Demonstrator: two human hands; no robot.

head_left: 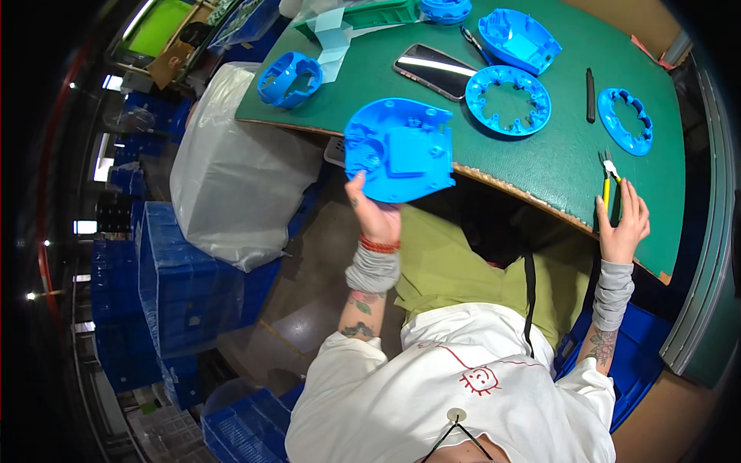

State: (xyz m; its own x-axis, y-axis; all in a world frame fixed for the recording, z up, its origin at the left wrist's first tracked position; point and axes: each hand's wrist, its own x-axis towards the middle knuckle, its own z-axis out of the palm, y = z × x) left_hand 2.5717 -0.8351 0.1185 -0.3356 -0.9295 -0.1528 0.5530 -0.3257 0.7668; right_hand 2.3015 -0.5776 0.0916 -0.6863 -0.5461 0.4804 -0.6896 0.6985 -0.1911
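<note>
Blue housing (409, 150) (one held), two hands (378, 220).

Free: green tabletop strip (552, 166) between round blue ring (505, 133) and pliers (607, 189) | Blocked: phone (434, 72) beyond shell (413, 150) in left hand (379, 219); black rod (590, 96) beside oval ring (637, 145); pliers at right hand (624, 224)

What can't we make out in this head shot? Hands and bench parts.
Head view:
- Left hand: fingers hidden behind the blue shell it holds; the shell's far face is turned away.
- Cutters: handle ends covered by the right hand, so grip or mere touch is unclear.
- Green crate: cut off by the top edge.
- Plastic sheeting: hides what's beneath.
</note>
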